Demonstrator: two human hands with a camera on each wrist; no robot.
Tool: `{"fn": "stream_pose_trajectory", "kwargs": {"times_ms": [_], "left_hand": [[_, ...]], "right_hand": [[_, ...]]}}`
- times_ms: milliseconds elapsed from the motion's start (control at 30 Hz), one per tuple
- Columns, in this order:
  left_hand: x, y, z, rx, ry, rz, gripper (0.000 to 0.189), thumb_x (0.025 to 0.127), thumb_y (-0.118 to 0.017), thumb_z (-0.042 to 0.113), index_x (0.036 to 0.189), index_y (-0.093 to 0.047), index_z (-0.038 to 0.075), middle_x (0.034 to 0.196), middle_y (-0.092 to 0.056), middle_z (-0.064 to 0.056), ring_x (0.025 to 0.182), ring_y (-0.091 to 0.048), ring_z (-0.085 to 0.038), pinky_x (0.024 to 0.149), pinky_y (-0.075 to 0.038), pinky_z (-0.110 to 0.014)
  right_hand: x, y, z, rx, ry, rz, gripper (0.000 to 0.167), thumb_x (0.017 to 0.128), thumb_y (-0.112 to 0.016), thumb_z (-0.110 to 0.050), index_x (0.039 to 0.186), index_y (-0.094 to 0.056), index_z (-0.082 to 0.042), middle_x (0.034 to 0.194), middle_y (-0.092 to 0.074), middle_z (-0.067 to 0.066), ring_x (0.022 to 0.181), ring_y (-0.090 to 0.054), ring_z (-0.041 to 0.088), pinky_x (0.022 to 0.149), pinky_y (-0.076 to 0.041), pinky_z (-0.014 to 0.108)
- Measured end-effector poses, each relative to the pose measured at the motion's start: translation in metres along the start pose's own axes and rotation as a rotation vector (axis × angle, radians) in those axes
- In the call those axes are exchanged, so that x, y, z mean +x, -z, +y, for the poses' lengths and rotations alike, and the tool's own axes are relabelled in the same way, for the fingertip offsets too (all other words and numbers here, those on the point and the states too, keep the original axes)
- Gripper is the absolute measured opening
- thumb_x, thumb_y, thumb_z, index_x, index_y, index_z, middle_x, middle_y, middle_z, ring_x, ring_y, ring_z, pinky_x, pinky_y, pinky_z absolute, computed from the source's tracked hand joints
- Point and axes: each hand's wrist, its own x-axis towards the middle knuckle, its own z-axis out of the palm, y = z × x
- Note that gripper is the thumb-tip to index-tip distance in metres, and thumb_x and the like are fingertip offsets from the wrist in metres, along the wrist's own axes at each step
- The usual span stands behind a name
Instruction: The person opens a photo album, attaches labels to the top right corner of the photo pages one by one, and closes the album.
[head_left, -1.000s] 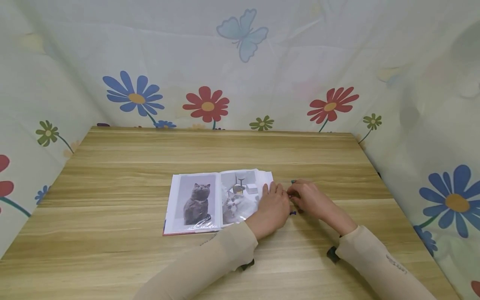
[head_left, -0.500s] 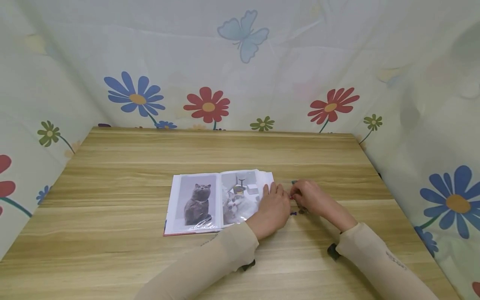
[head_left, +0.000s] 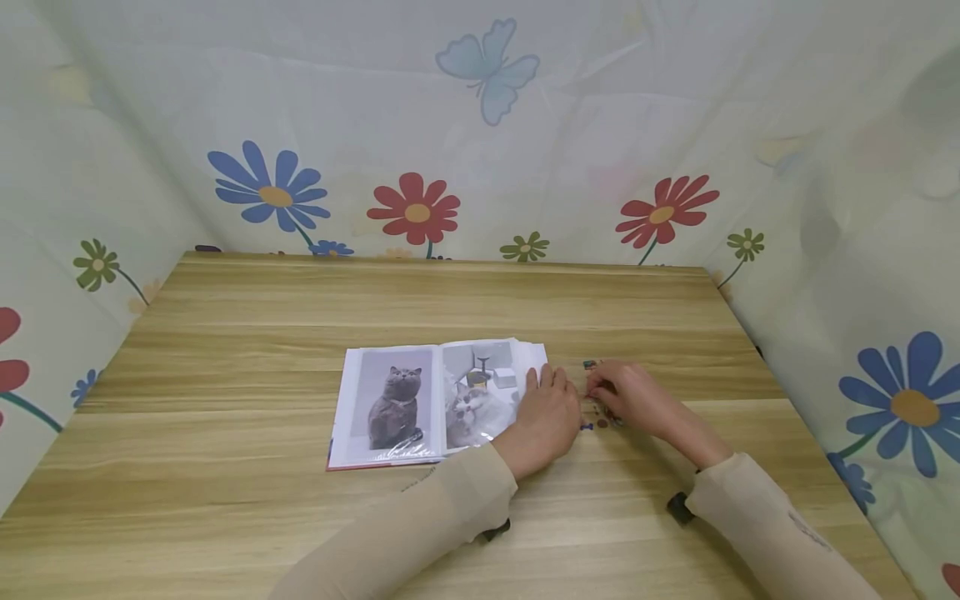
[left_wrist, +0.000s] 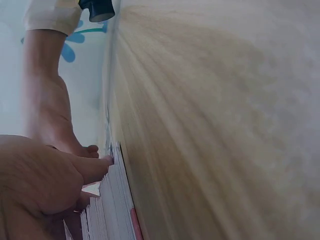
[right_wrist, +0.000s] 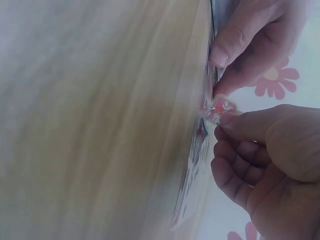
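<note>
An open photo album lies on the table, a grey cat photo on its left page and a paler cat photo on its right. My left hand rests with extended fingers on the right page's outer edge; its thumb is at the border of a clear sticker sheet. Between thumb and forefinger, my right hand pinches a small red-and-white sticker, tilted up over that sheet. Small printed figures show on the sheet below the right hand in the head view, the rest covered by the fingers.
The wood-grain table is bordered by a flower-printed white curtain at the back and sides. Dark camera mounts sit under both sleeve cuffs, close over the tabletop.
My right hand has shifted slightly right, away from the left hand, and more of the sheet's printed figures show beneath it. The left hand and the album have stayed in place.
</note>
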Motion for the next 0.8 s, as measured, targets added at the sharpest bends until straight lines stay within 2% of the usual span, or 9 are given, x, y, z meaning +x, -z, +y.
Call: {"fn": "stream_pose_trajectory", "kwargs": {"times_ms": [133, 267, 667, 800], "left_hand": [[0.001, 0.0, 0.0, -0.002, 0.008, -0.018, 0.064, 0.103, -0.056, 0.051, 0.144, -0.058, 0.003, 0.151, -0.052, -0.013, 0.143, -0.042, -0.033, 0.117, -0.034, -0.05], [0.003, -0.001, 0.001, -0.011, 0.014, -0.01, 0.063, 0.102, -0.058, 0.051, 0.141, -0.061, 0.002, 0.146, -0.056, -0.012, 0.138, -0.045, -0.031, 0.116, -0.035, -0.049], [0.004, 0.004, 0.002, -0.018, 0.02, -0.034, 0.063, 0.101, -0.06, 0.051, 0.14, -0.061, 0.002, 0.148, -0.055, -0.012, 0.137, -0.045, -0.031, 0.116, -0.035, -0.049], [0.005, 0.003, 0.002, 0.001, 0.023, -0.041, 0.061, 0.101, -0.059, 0.052, 0.137, -0.064, 0.002, 0.137, -0.059, -0.01, 0.127, -0.049, -0.029, 0.112, -0.038, -0.047]], "right_hand": [[-0.004, 0.001, 0.001, 0.014, 0.011, 0.029, 0.014, 0.091, -0.074, 0.005, 0.087, -0.072, -0.008, 0.082, -0.066, -0.003, 0.071, -0.055, 0.007, 0.065, -0.052, 0.031], [-0.009, 0.004, 0.0, 0.041, 0.017, 0.051, 0.014, 0.09, -0.075, 0.006, 0.086, -0.072, -0.008, 0.082, -0.067, -0.002, 0.072, -0.058, 0.007, 0.065, -0.053, 0.03], [-0.021, 0.013, 0.004, 0.14, -0.113, 0.052, 0.012, 0.094, -0.07, 0.006, 0.095, -0.073, -0.005, 0.095, -0.074, 0.004, 0.083, -0.065, 0.014, 0.069, -0.055, 0.032], [-0.024, 0.014, 0.006, 0.154, -0.126, 0.053, 0.011, 0.094, -0.071, 0.005, 0.093, -0.073, -0.006, 0.094, -0.074, 0.007, 0.082, -0.065, 0.014, 0.068, -0.055, 0.031]]}}
